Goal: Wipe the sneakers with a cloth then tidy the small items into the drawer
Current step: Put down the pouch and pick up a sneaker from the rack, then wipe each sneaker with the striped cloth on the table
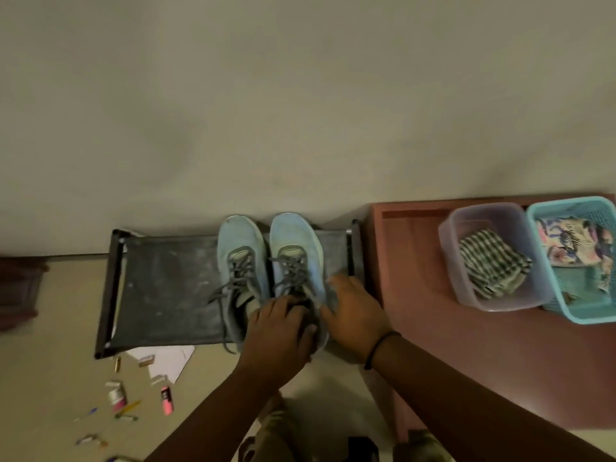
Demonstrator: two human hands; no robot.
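Observation:
Two light blue sneakers with grey laces stand side by side on a black fabric shoe rack (pixel 160 288), toes toward the wall. The left sneaker (pixel 240 261) is untouched. My left hand (pixel 280 331) curls over the heel opening of the right sneaker (pixel 295 248). My right hand (pixel 353 315) wraps the same shoe's outer side near the heel. A striped cloth (pixel 490 265) lies folded in a clear plastic tub (pixel 448 248) on the reddish cabinet. Small items (pixel 116 395) lie scattered on the floor at lower left. No drawer can be made out.
The reddish-brown cabinet top (pixel 433 328) stands to the right of the rack. A teal basket (pixel 566 315) with patterned fabric sits beside the tub. White paper (pixel 170 361) lies on the floor by the rack. A plain wall rises behind.

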